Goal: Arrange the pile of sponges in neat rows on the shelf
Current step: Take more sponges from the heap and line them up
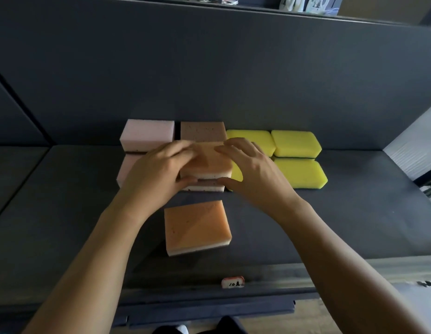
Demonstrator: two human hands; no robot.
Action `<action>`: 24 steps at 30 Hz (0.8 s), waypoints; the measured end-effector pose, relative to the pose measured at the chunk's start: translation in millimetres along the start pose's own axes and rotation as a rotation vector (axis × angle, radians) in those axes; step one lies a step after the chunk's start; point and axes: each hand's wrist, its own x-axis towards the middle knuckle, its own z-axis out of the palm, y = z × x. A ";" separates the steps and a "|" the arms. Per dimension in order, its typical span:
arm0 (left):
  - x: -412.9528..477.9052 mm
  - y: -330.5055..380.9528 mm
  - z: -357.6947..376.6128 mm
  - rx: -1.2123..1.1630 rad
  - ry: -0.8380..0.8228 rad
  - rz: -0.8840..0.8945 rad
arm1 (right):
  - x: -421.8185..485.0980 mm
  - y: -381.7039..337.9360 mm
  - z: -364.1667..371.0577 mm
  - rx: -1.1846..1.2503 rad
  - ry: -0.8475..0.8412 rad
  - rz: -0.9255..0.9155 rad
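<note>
Your left hand (159, 169) and right hand (254, 171) both grip the upper orange sponge (207, 162), one at each end. The fingers (181, 149) curl over its top and the thumbs press against its near side. This sponge sits directly over a brown sponge (203, 187) in the middle column on the dark shelf (65, 213); you cannot tell whether it is fully resting on it or only touching. Just beyond lies a far brown sponge (202, 131). To the left, a far pink sponge (147, 135) stands in line with it, and a near pink sponge (126, 171) is partly hidden behind your left hand. To the right, four yellow sponges make two rows of two: far left yellow sponge (250, 138), far right yellow sponge (296, 143), near right yellow sponge (302, 173), and a near left yellow sponge (237, 175) mostly covered by your right hand. A loose orange sponge (197, 227) lies alone nearer to you, slightly turned, apart from the rows. A small price tag (232, 282) sits on the shelf's front edge.
</note>
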 end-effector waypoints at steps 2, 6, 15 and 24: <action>-2.0 -1.3 1.7 -0.027 -0.008 -0.004 | 1.8 -4.6 5.9 0.007 0.013 -0.011; -4.3 -3.3 -2.5 -0.046 0.024 0.014 | 4.9 -12.0 7.9 0.034 0.058 -0.031; -9.2 -12.6 -4.2 -0.071 -0.020 -0.005 | 7.3 -18.9 16.1 0.016 0.043 -0.001; -35.5 -42.9 -21.1 -0.097 -0.034 -0.082 | 9.4 -33.9 6.3 -0.163 0.009 0.028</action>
